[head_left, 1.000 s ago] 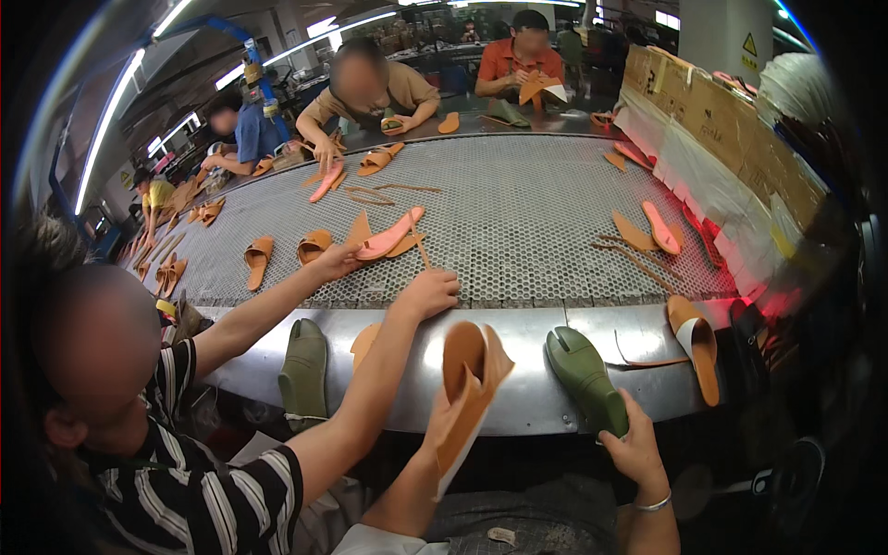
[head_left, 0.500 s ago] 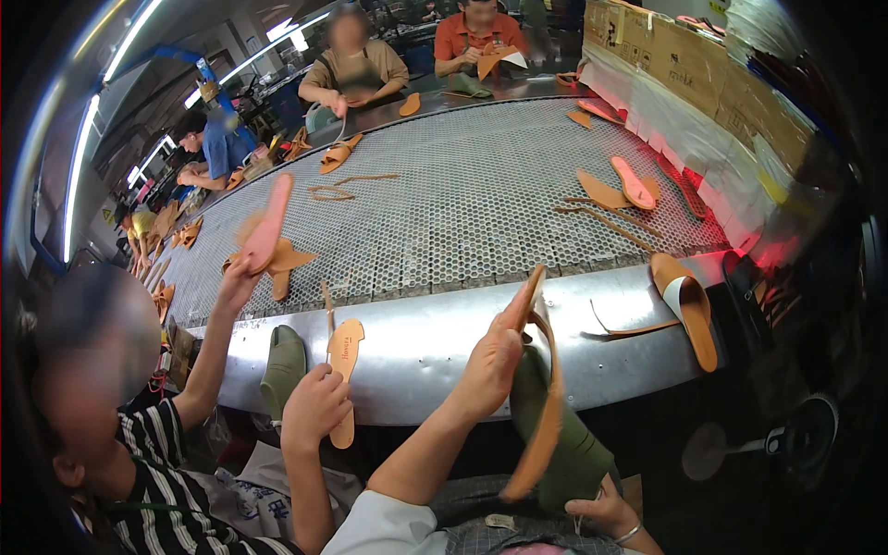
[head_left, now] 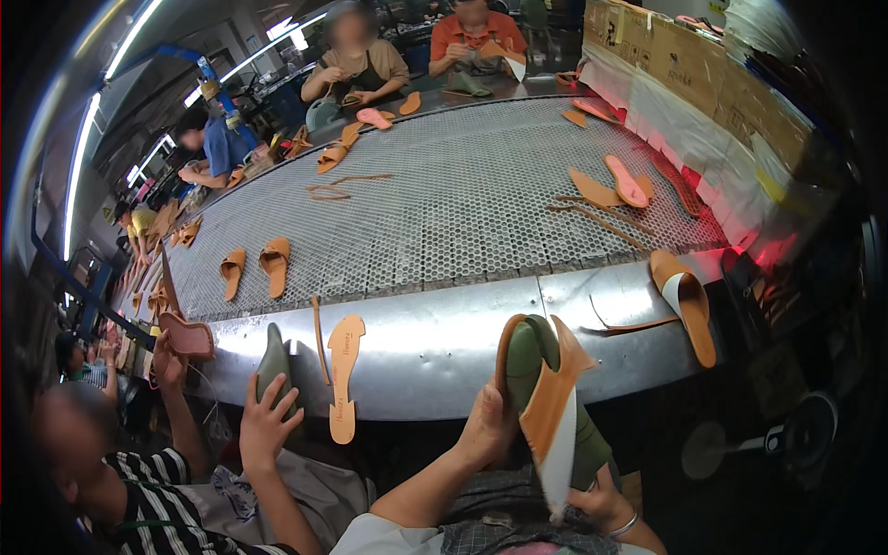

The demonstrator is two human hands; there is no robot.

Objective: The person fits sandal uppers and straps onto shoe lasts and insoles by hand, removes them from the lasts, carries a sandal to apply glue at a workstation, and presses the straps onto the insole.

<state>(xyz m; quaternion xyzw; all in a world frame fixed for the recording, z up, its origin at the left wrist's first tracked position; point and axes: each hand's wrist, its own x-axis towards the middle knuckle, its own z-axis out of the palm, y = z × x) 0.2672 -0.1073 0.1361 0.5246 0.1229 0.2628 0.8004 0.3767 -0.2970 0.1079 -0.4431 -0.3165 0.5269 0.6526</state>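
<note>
In front of me a green shoe last stands toe up, tilted, with a tan sandal upper lying across it. The upper's pale lining shows along one flap, which hangs down. My left hand is closed around the left side of the toe end, thumb against the tan edge; its other fingers are hidden behind. Lower down, my right hand, with a bracelet at the wrist, grips the last's heel end. Left of my hands, a pale tan insole and a thin tan strip lie on the metal ledge.
A perforated conveyor runs behind the metal ledge. A sandal with a white lining lies right. A co-worker's hand touches another green last at left. A fan stands low right; cardboard boxes line the far right.
The last in my hands has turned, so the upper's tan face and pale lining now show. The neighbouring co-worker's hand has left the insole, which lies on the ledge, and moved to the other green last.
</note>
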